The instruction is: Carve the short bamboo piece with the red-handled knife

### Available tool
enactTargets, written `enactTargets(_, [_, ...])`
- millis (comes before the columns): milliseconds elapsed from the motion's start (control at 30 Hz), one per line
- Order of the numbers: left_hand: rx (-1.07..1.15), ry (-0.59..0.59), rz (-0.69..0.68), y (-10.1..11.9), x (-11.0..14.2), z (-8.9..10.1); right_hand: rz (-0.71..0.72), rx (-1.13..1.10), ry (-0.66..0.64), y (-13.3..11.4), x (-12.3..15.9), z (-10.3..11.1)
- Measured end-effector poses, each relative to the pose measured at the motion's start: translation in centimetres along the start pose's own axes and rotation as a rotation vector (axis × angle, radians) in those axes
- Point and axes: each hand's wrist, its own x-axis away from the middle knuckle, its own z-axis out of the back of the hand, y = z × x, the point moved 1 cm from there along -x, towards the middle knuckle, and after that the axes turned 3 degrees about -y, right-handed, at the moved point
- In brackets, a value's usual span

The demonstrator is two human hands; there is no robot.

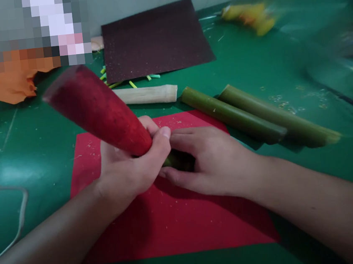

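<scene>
My left hand (132, 162) is closed round the narrow end of a thick red tapered handle (98, 110). The wide dark end points up and to the left; whatever the other end joins is hidden by my fingers. My right hand (210, 157) curls, thumb and fingers apart, over a short green bamboo piece (178, 160) lying low over a red sheet (180, 228). Both hands meet at the fingertips, and most of the bamboo piece is covered by them.
Two green bamboo tubes (234, 115) (275, 113) lie right of the sheet on the green table (284, 53). Behind are a pale split bamboo strip (150, 95), a dark brown sheet (157, 41), orange crumpled material (12, 86) and a blurred yellow object (249, 17). Small shavings are scattered about.
</scene>
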Motion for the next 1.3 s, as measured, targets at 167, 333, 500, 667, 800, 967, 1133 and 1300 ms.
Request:
enactTargets(167, [-0.006,-0.031,-0.038,-0.35,0.06,0.3,-0.013,0.001,0.055,-0.2,0.19,-0.05])
enactTargets(333, [-0.002,-0.076,-0.079,-0.68,0.22,0.43,0.015,-0.038,0.057,-0.2,0.13,0.0])
enactTargets(500, [0.007,-0.036,-0.009,-0.35,0.16,0.39,0.002,-0.056,0.035,-0.16,-0.07,-0.01])
enactTargets(667, [-0.008,-0.092,-0.037,-0.35,0.1,0.46,0.007,-0.072,0.047,-0.17,0.05,0.1])
enactTargets(800, [-0.003,-0.056,-0.002,-0.4,0.11,0.49,0.008,-0.083,0.04,-0.11,0.05,0.18])
enactTargets(967, [-0.02,-0.151,0.017,-0.26,0.07,0.59,0.005,-0.085,0.034,-0.05,-0.02,0.13])
enactTargets(1133, [-0.006,-0.095,0.008,-0.35,0.28,0.73,-0.01,-0.078,0.036,-0.03,-0.09,0.29])
enactTargets(1300, [-0.036,-0.097,0.021,-0.1,0.17,0.65,-0.022,-0.069,0.035,-0.12,-0.06,0.35])
